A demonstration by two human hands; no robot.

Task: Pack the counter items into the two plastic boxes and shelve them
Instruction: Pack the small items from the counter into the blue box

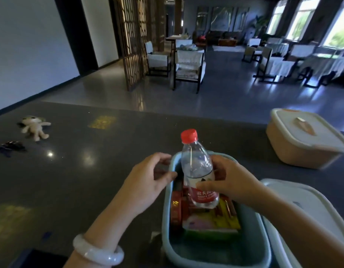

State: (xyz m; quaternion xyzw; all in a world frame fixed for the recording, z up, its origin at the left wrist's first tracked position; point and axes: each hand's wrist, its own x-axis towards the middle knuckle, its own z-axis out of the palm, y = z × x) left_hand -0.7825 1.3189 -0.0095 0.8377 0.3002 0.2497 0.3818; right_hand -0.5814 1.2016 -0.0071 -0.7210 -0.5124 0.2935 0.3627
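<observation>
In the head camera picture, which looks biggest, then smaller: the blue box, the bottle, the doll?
1. Blue box
2. Bottle
3. Doll

The doll lies farther from the camera, so it may look smaller than it really is.

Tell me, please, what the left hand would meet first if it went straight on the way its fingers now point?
Probably the clear plastic water bottle with the red cap, upright in the right hand. The left hand points rightward across the blue plastic box's rim; depth is unclear, so it might brush that rim first.
</observation>
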